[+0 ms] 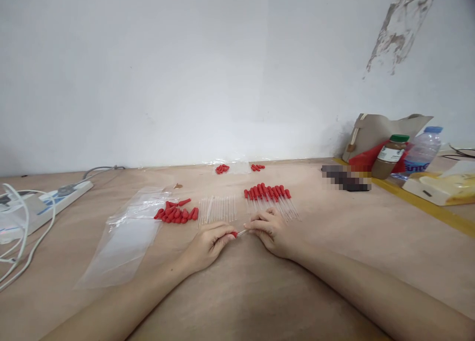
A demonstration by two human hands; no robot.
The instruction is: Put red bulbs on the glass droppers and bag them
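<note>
My left hand (213,243) is closed on a red rubber bulb (234,234), pinched between thumb and fingers. My right hand (270,232) pinches a thin glass tube (243,232), whose left end meets the bulb; how far it sits inside is hidden by my fingers. Behind my left hand lies a row of bare glass tubes (218,209). To their left is a pile of loose red bulbs (177,213). Beyond my right hand, several glass droppers with red bulbs (267,192) lie side by side, bulbs pointing toward the wall.
Clear plastic bags (122,242) lie at left, near a white power strip (63,205) with cables. Two small groups of red bulbs (222,169) lie by the wall. At right are a blurred dark object (345,177), a green-capped bottle (389,158), a water bottle (423,150) and a bag (386,128).
</note>
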